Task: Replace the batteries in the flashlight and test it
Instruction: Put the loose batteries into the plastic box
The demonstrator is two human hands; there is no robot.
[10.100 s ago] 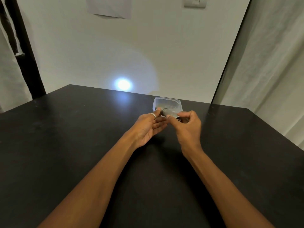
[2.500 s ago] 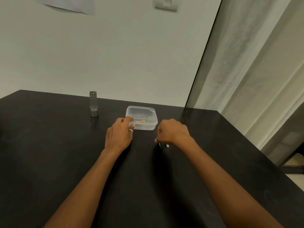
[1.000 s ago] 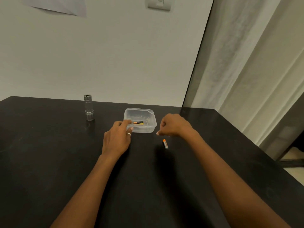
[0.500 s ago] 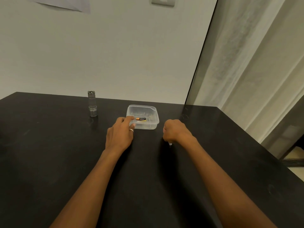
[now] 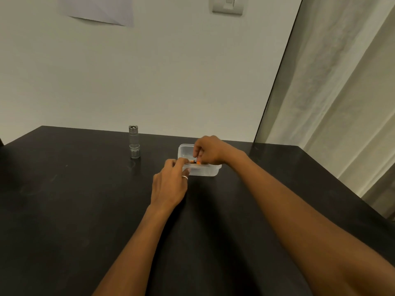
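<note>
Swung up off the tabletop right of the clear tub (image 5: 205, 170) in the last half second and now reaching over its rim with the right hand (image 5: 210, 151), thumb and fingertips closed on an orange-and-black battery (image 5: 195, 161) held low inside. Nearest, lower centre of frame: two bare forearms crossing the black table (image 5: 64, 210). Just beyond, at centre, left hand (image 5: 171, 182), ringed, fingers curled onto the near left corner of the clear tub, pinning it in place. Looks like the clearing-away step, a loose cell going into the tub rather than coming out. Next calls for opening the pinch so the battery drops flat without nudging the light tub, then a reach up-left for the flashlight (image 5: 134, 142). Found left of centre, well apart from both hands, standing upright on end near the table's far edge: short, silver-grey metal, ribbed bands top and bottom, dark round spot on the upper face. Capped or open, cannot tell. No beam showing. Farthest, top of frame: pale wall, paper sheet (image 5: 98, 9), switch plate (image 5: 227, 5).
</note>
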